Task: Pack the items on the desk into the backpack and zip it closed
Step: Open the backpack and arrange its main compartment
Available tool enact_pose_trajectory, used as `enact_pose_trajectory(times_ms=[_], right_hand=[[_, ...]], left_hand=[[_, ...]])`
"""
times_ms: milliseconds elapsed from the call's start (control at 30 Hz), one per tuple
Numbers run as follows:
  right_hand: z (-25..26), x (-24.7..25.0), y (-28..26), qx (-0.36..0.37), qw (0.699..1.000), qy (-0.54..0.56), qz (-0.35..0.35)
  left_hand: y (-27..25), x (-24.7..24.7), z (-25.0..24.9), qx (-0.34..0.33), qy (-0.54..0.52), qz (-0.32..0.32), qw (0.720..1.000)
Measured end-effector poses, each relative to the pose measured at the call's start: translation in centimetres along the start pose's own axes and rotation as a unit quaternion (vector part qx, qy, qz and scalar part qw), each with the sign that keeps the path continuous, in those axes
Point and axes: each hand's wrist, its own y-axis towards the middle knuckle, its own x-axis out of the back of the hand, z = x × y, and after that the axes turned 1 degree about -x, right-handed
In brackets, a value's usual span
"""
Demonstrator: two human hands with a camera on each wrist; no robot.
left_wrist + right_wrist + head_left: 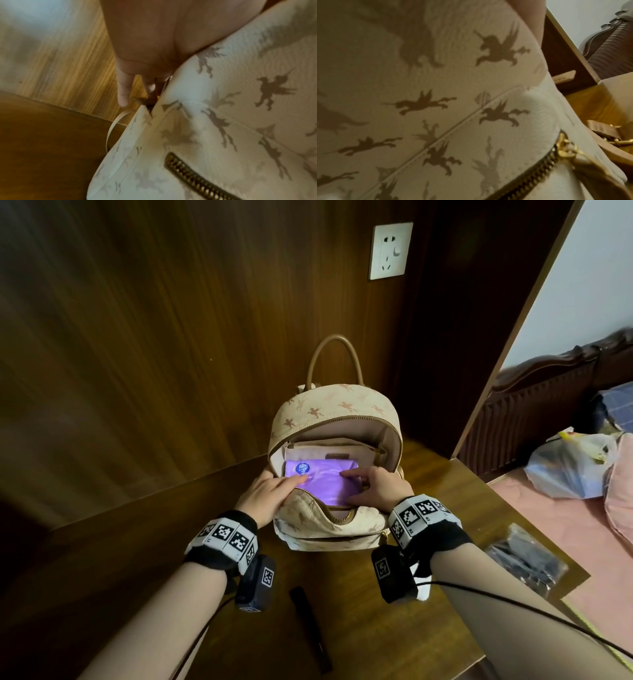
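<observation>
Now the purple packet (320,481) is half into the mouth of the backpack (337,409), lying flat across the opening, its far edge against the inner pocket. It looks soft and light, a thin pouch that would bend or crease if shoved, so my read is that flat pressure on its face, or a hold at the two near corners, is the way to guide it down. The backpack itself is a limp cream fabric printed with winged horses; its front panel sags toward the person, and that floppy lip could catch the packet's edge.

Both hands are on it. The left hand (270,490) comes in from the left side of the opening, fingers fairly straight and laid on the packet's surface, pressing, not gripping. The right hand (375,486) mirrors it from the right, fingers stretched across the packet, the wrist bent over the bag's front. Whether a thumb is tucked beneath, I cannot tell.

Out on the desk (359,628), a black pen (310,630) lies near the front edge, and a clear bag of dark items (527,559) waits at the right.
</observation>
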Motion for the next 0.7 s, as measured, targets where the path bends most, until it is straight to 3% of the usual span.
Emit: enact_pose_trajectory(times_ms=[67,233,367,567,700], right_hand=[[-0.2,-0.1,-0.4,-0.004,1.000,0.011,-0.004],[-0.5,-0.8,-1.2,-0.004,0.999,0.009,-0.033],[-0.7,-1.7,-0.8,-0.004,0.998,-0.002,-0.056],[-0.9,-1.5,-0.6,0.003,0.999,0.007,-0.040],[-1.2,-1.6,-1.1,0.005,0.994,0.091,-0.060]], left_hand=[[-0.7,0.0,-0.2,0.001,-0.019,0.009,1.000],[-1.1,-0.1,0.4,-0.013,-0.012,-0.049,0.999],[-0.8,-0.5,0.1,0.013,0.051,-0.026,0.998],[-0.6,-0.6,0.6,0.021,0.029,-0.037,0.999],[-1.1,-0.9,0.6,-0.006,-0.007,-0.043,0.999]])
